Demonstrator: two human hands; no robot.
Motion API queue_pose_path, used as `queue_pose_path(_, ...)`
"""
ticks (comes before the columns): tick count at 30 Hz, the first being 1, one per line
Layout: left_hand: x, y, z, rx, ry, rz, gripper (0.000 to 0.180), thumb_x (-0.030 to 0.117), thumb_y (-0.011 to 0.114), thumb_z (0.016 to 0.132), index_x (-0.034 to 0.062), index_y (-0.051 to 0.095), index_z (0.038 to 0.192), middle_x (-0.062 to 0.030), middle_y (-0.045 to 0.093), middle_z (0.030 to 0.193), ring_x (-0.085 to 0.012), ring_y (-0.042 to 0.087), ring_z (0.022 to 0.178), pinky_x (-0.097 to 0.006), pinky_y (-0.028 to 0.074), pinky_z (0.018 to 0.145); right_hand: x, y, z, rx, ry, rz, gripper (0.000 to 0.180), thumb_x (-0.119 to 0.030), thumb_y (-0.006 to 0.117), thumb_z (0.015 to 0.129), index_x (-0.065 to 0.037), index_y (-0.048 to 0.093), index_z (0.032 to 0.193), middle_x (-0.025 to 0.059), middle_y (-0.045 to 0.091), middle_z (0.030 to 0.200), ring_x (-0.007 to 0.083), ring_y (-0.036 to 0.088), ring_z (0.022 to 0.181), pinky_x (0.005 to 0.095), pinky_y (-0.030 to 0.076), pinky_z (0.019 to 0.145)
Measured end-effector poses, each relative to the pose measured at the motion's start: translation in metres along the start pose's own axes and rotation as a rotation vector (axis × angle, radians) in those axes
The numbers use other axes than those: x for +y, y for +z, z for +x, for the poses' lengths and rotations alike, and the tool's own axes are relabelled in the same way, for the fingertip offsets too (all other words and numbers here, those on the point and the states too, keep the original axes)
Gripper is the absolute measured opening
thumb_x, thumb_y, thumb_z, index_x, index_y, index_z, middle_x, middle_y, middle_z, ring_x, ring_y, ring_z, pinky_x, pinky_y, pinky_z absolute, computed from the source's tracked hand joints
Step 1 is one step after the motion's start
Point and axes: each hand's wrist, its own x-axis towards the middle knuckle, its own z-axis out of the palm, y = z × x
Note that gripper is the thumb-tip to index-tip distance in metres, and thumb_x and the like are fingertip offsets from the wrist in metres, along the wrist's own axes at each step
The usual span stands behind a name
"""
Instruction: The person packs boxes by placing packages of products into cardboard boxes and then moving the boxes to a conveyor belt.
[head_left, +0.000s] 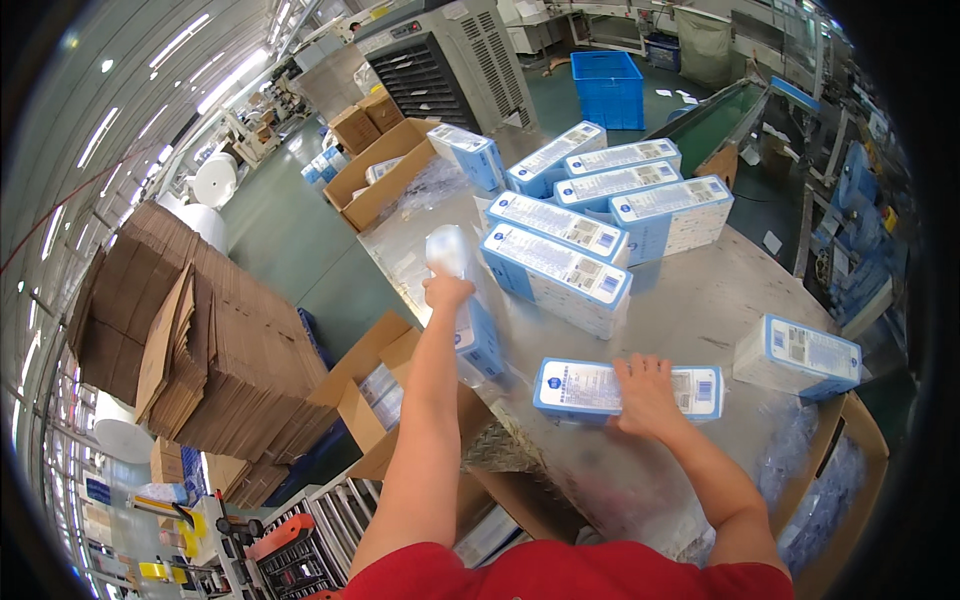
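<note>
My right hand (645,396) lies across a blue-and-white carton (578,386) near the table's front. Its fingers reach over the far edge and the thumb is at the near side. At the table's left edge, my left hand (447,289) is closed on another blue-and-white carton (478,335), partly smeared by motion; its exact grip is hard to see. Ahead of both hands, several like cartons stand in a group, the nearest carton (556,280) between them. A further carton (797,355) stands alone at the right.
Open cardboard boxes stand along the metal table (700,300): a far-left box (375,180), a near-left box (370,390) and a right box (840,480) with clear plastic. Flattened cardboard (240,360) is stacked at left. Behind are a blue crate (608,90) and a conveyor (715,120).
</note>
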Motion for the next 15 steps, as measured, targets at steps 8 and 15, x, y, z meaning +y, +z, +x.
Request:
queue_pose_path(8,-0.051,-0.120,-0.084,0.255,0.614,-0.819,0.089,0.003,0.076,0.062,0.0008,0.026,0.136,-0.0180,0.050,0.123,-0.0279,0.053,0.111,-0.036,0.044,0.092,0.001,0.000,-0.002,-0.025,-0.014,0.033,0.070,-0.033,0.079,0.053,-0.008,0.051,0.112,0.0113,0.053,0.103,0.0294,0.049,0.098,0.0425,0.035,0.086)
queue_pose_path(15,-0.159,-0.188,-0.240,0.297,0.709,-0.780,0.071,0.013,0.069,0.074,0.0026,0.032,0.134,-0.0112,0.050,0.122,-0.0213,0.050,0.112,-0.035,0.041,0.095,0.003,0.012,-0.006,-0.044,-0.042,0.004,0.081,-0.031,0.084,0.047,-0.010,0.049,0.117,0.0114,0.053,0.109,0.0306,0.049,0.102,0.0431,0.035,0.088)
